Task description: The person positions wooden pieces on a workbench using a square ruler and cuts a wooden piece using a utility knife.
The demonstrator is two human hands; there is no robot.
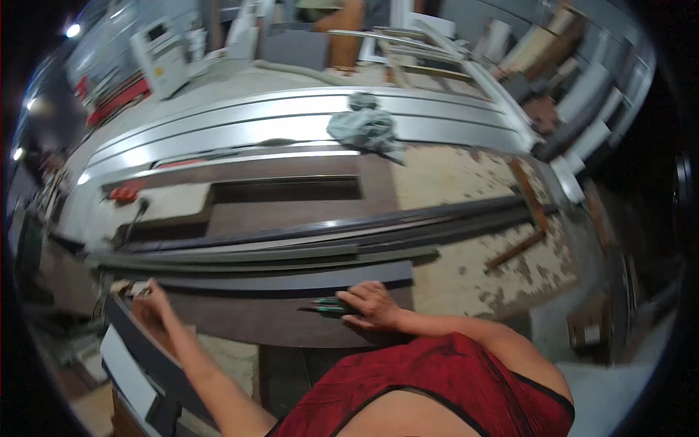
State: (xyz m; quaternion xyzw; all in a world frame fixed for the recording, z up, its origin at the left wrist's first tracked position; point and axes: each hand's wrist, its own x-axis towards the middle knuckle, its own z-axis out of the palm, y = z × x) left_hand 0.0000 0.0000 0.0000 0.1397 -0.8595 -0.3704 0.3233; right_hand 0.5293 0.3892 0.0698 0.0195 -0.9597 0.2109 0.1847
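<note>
My right hand [373, 304] is closed over a slim dark-and-green tool [328, 307] with two thin prongs pointing left; its exact kind is hard to tell. Hand and tool are low over a brown-grey panel [240, 315], close to its near edge. Over at the left, my left hand [149, 297] has its fingers curled beside the top end of a dark grey board [156, 346]. Whatever sits in those fingers is too small and blurred to name. A long grey strip [291, 279] lies beyond both hands.
Long dark profiles [349, 231] lie across the worktable, with a brown L-shaped bar [535, 218] at their right end. A grey-green cloth [368, 127] rests on silvery slats [240, 116]. Farther left are an orange-red item [124, 194] and a white machine [162, 62].
</note>
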